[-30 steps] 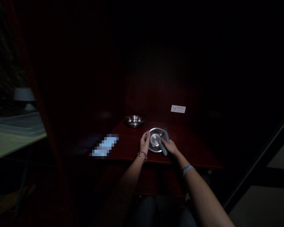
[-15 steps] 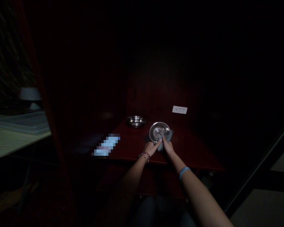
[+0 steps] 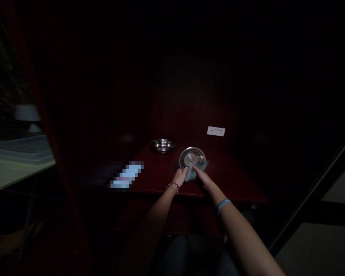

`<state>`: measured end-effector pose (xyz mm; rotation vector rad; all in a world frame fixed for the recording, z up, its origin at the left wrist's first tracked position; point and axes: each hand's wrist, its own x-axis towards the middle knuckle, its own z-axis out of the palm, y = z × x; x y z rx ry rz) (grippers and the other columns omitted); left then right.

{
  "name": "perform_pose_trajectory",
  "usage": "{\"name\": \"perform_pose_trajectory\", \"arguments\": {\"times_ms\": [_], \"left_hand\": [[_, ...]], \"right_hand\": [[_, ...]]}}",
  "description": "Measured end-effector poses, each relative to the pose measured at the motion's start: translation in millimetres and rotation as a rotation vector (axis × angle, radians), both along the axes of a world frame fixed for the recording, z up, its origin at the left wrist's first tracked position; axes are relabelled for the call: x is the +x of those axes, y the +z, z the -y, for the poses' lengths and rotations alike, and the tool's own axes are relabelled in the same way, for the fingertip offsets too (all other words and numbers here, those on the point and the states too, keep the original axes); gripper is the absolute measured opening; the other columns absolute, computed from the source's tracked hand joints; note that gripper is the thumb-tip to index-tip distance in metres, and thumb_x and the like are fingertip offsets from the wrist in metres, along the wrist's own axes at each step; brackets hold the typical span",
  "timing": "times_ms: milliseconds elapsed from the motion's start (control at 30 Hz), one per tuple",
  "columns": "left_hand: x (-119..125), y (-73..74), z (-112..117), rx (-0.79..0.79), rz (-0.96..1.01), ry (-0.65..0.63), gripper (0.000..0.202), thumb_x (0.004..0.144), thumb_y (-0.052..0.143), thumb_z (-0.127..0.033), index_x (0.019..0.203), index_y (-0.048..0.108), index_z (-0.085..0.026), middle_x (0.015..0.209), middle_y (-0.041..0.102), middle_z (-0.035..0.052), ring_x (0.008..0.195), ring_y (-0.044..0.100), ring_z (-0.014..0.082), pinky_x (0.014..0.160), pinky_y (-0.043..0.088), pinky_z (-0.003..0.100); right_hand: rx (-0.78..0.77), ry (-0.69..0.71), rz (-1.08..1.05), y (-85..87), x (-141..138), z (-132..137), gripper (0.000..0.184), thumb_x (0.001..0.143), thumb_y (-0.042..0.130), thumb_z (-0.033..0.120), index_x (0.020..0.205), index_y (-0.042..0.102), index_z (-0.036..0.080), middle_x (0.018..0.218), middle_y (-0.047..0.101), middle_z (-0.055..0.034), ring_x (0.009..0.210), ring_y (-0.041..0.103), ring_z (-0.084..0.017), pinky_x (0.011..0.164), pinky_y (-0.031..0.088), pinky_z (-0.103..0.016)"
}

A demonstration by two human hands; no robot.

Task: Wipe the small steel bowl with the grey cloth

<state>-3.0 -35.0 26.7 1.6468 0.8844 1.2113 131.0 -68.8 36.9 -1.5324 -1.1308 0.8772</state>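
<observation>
Dark red desk (image 3: 235,182): spreads out in front of the seated person, its far end lost in the gloom by the back wall.
Pale table (image 3: 14,176): off to the person's left, a clear plastic box (image 3: 20,151) on top and a white lamp-shaped thing (image 3: 28,112) behind that.
Held bowl (image 3: 192,156): shiny metal, above the near part of the desk, tilted so its inside faces the person; whether it touches the wood I can't tell.
Other metal bowl (image 3: 163,145): upright on the desk, beyond the held one and to its left.
Bright patch (image 3: 127,175): at the desk's left, too blocky to make out.
Grey cloth (image 3: 191,174): bunched over the held bowl's near rim.
Right hand (image 3: 202,176): gripping the cloth, thumb pressed toward the bowl's inside.
Left hand (image 3: 179,176): closed at the near rim, thumb beside the cloth.
White socket plate (image 3: 216,131): on the back wall.
Blue wristband (image 3: 224,205): right arm.
Beaded bracelet (image 3: 173,187): left wrist.
</observation>
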Motion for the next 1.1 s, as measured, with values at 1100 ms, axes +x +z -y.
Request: {"name": "perform_pose_trajectory", "arguments": {"times_ms": [1100], "left_hand": [[-2.2,7.8,5.6,0.072,-0.180,0.010,0.031,0.082,0.039,-0.028,0.068,0.065,-0.018,0.073,0.069,0.0066,0.072,0.064,0.0211,0.070,0.049,0.030]], "right_hand": [[-0.046,0.086,0.010,6.3,27.7,19.5,0.031,0.084,0.052,0.046,0.083,0.056,0.015,0.052,0.059,-0.0015,0.035,0.048,-0.010,0.031,0.029,-0.018]]}}
